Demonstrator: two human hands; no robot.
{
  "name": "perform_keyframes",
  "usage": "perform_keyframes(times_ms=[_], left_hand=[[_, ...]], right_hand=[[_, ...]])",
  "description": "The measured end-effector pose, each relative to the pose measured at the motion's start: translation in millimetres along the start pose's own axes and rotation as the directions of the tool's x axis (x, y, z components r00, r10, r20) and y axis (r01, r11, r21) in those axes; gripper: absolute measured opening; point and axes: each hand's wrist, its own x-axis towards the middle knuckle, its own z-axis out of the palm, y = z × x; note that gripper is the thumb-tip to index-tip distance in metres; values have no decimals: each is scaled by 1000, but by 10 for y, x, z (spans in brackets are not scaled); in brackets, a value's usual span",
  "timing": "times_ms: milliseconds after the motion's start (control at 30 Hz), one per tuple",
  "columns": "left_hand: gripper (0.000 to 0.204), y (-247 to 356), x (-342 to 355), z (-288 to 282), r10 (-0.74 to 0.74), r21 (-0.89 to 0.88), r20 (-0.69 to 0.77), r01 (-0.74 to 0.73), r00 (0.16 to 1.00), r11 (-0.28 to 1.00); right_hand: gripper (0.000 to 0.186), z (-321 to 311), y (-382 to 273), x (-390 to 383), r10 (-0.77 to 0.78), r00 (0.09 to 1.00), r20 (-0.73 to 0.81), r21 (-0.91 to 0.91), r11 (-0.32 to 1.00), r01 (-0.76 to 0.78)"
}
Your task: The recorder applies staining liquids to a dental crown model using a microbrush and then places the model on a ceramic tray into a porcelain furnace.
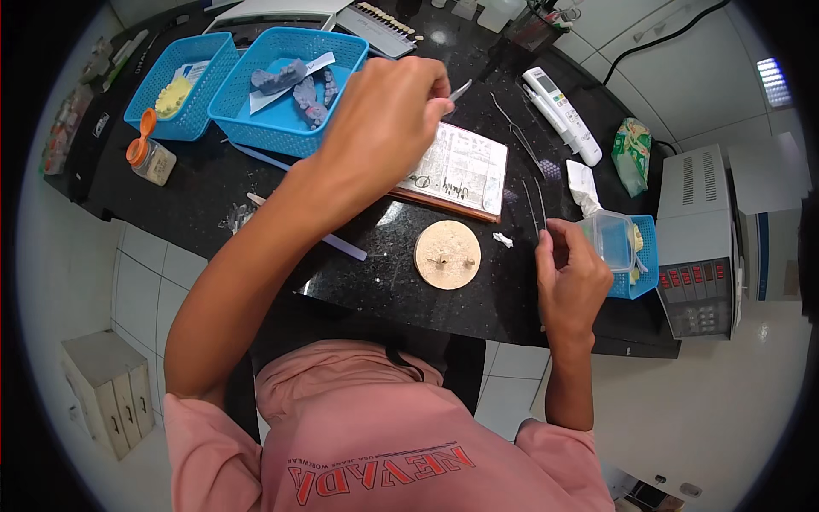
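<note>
My left hand [388, 107] reaches out over the worktop, fingers pinched. A slim, pale-tipped piece [461, 90] shows just beyond the fingertips; its kind and whether it is held are unclear. My right hand [573, 277] grips thin metal tweezers [541, 206], their two prongs apart and pointing away from me. Between the hands lies a round beige disc [448, 271] with two small upright pegs; a tiny dark piece sits at one peg. Past the disc is a white slab [478, 175] with handwriting and a brown edge, partly behind my left wrist. A crumpled white scrap [503, 241] lies near the disc.
Blue baskets [223, 115] with grey and yellow dental moulds stand at the left, beside an orange-capped jar [153, 162]. Long metal tweezers [522, 136], a white remote [563, 115] and a green packet [632, 154] lie right. A smaller blue basket [646, 256] adjoins a furnace-like machine [698, 247].
</note>
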Motion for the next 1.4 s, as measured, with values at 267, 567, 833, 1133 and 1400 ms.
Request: perform_keyframes(times_ms=[267, 567, 833, 1133, 1400], left_hand=[[16, -80, 411, 468, -55, 137, 61, 46, 997, 989], [22, 181, 353, -467, 301, 376, -66, -255, 951, 891], [31, -182, -527, -1544, 29, -241, -577, -204, 816, 949], [19, -545, -1950, -1436, -344, -445, -525, 94, 779, 890], [18, -589, -2532, -878, -553, -613, -465, 199, 692, 765]], right_hand=[[17, -24, 6, -36, -8, 999, 33, -66, 998, 10], [11, -380, -723, 45, -302, 947, -108, 402, 858, 319], [24, 151, -1590, 329, -672, 729, 126, 262, 732, 629], [13, 776, -2076, 514, -702, 623, 345, -4, 663, 749], [15, 775, -2102, 507, -656, 650, 385, -13, 700, 714]])
